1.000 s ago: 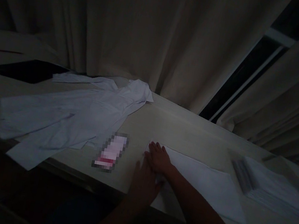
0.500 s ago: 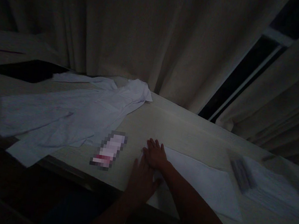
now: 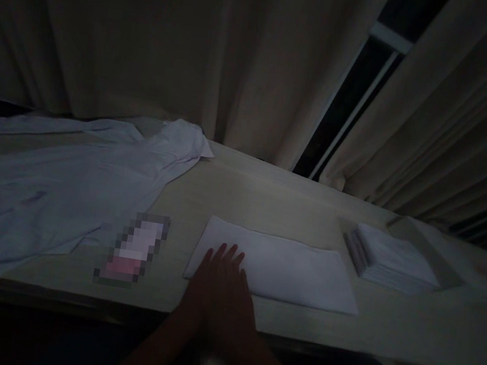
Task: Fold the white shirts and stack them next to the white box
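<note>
Both hands have drawn back toward the body since the earlier frames, where the right hand lay flat on the sheet's far left corner; the camera has also swung rightward, so the sheet now sits near the middle of the head view. Very dim head view: the left hand and right hand are pressed side by side, fingers extended and flat, tips resting on the near left edge of a folded white sheet lying flat on a pale table. Both hands are open and grip nothing. Forearms rise from the bottom edge and meet at the wrists. Left of the sheet lies a small pink and white item, pixelated, so no writing can be read. Farther left, a white garment sprawls across the table. Right of the sheet, well apart, sits a stack of white sheets. Beige curtains hang behind.
</note>
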`<state>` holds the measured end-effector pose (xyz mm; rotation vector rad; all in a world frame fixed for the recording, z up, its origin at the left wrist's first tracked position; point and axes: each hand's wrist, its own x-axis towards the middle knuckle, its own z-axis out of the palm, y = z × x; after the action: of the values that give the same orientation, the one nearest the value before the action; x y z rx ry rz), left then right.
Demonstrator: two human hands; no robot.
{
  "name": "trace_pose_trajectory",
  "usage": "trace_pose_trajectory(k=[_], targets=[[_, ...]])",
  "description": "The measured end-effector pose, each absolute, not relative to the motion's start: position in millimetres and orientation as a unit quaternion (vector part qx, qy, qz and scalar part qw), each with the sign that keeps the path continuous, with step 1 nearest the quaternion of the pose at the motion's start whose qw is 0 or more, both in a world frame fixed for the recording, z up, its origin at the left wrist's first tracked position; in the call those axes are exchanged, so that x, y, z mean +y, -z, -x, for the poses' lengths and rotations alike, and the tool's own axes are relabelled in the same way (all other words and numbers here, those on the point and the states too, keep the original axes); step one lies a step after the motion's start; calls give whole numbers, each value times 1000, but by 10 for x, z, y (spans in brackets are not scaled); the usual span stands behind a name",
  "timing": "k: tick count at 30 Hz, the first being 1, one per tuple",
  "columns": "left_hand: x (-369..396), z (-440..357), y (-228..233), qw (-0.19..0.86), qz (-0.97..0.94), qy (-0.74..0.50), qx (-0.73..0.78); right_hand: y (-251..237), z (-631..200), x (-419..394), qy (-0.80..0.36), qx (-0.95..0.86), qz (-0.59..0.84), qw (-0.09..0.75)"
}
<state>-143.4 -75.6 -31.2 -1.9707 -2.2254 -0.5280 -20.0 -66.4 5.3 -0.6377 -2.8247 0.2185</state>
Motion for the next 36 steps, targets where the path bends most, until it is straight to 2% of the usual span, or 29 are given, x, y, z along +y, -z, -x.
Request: trace_pose_trajectory(k=[3, 8, 18, 28, 32, 36], targets=[[-768, 1445, 289, 68, 660, 143, -735, 170, -18, -692, -76, -946, 287, 132], [-762, 1411, 274, 99, 654, 153, -734, 391, -326, -606, -63, -935, 313, 155], [-718, 1401, 257, 118, 659, 144, -729, 278, -1199, -234, -3, -903, 402, 152], [-693, 1427, 282, 138, 671, 147, -713, 224, -2189, 148, 81, -840, 529, 85], [-678, 1441, 298, 145, 675, 136, -711, 201, -2408, 211, 81, -800, 591, 64], [-659, 1456, 333, 147, 673, 137, -712, 252, -2459, 205, 88, -796, 595, 62]])
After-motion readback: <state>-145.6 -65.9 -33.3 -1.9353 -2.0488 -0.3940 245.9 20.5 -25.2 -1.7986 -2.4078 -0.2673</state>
